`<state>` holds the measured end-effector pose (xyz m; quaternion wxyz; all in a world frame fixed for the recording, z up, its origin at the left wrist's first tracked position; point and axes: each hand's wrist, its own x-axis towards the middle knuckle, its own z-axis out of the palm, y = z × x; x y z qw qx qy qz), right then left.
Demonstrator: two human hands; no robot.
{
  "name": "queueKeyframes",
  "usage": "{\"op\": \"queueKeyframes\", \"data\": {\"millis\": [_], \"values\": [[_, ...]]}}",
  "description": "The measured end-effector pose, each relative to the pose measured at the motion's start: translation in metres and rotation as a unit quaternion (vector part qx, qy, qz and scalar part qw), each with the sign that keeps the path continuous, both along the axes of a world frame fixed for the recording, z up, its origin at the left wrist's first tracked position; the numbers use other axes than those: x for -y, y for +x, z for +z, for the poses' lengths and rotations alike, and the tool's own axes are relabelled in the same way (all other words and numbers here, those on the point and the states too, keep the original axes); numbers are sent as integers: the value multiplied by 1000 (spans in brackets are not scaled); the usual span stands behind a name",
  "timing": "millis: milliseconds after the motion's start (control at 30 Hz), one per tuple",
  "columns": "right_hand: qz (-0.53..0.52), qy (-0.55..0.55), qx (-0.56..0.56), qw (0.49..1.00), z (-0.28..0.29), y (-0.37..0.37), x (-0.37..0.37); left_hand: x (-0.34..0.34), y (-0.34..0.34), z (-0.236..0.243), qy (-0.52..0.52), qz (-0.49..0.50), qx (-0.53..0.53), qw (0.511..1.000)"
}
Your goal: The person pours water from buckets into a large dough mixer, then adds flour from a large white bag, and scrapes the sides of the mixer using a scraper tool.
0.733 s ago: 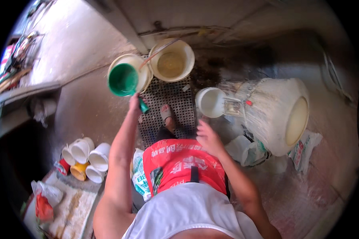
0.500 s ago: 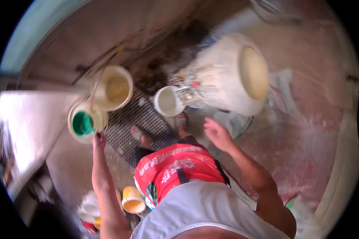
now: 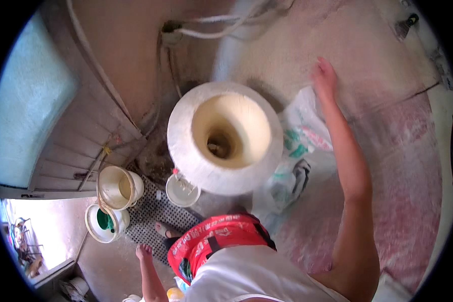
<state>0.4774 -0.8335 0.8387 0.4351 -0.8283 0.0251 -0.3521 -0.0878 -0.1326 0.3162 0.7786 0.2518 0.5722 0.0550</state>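
My right hand (image 3: pixel 325 76) is raised beside a white plastic bag (image 3: pixel 298 111), fingers loosely apart and empty, right of a large white drum machine (image 3: pixel 225 176) with a round cream-lined opening. A small white bucket (image 3: pixel 183 197) sits at the drum's lower left. My left hand (image 3: pixel 144 252) hangs low with nothing in it, fingers loosely bent and apart. Above and left of it, a green scoop (image 3: pixel 104 219) rests in a white bucket (image 3: pixel 121 224). A second cream bucket (image 3: pixel 106 186) stands just behind that one.
I stand by a perforated black mat (image 3: pixel 148 234). A panelled door (image 3: pixel 70 156) and a doorway are on the left. Hoses (image 3: pixel 211 34) run along the back wall. More plastic bags (image 3: pixel 283 187) lie right of the drum; other containers (image 3: pixel 76 287) are at the lower left.
My left hand has let go of the green scoop, which stays in the bucket. My right hand has reached up past the drum. My view has swung toward the drum's opening.
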Motion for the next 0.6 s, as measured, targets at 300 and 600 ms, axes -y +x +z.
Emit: {"op": "queueKeyframes", "data": {"millis": [300, 600], "values": [[-1, -304, 73, 950, 57, 258, -58, 214, 6, 92, 113, 32, -14, 993], [173, -523, -25, 834, 100, 376, -23, 305, -63, 102, 153, 86, -139, 975]]}}
